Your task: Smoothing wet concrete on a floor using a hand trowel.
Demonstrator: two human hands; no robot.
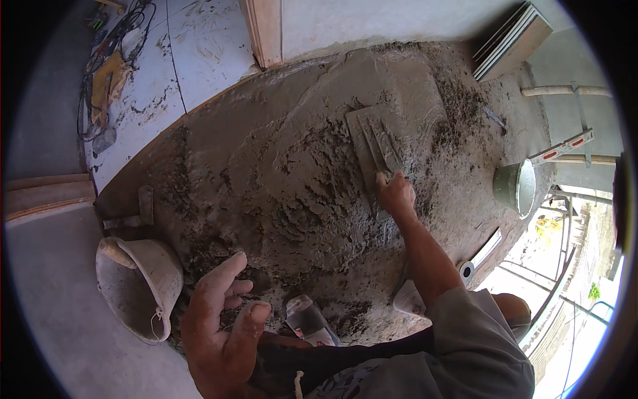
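Note:
My right hand (399, 195) grips the handle of a rectangular plastering trowel (359, 136), its blade smeared with grey mortar and lying flat on the wet surface. Around it spreads a bed of wet mortar (286, 166), smooth toward the far side and rough and lumpy in the middle. In the near left my left hand (222, 322) hangs above the floor, dusted with mortar. Its index finger is stretched out, the thumb stands apart and the other fingers are partly bent. Nothing shows in it.
A mortar-stained bucket (161, 266) lies tilted at left, beside an L-shaped tool (146, 206). Cables and a mallet (104, 140) rest on pale flooring (193, 53). Stacked tiles (515, 46) lean far right, near a green bucket (506, 186) and spirit level (565, 147). My shoe (309, 320) stands close.

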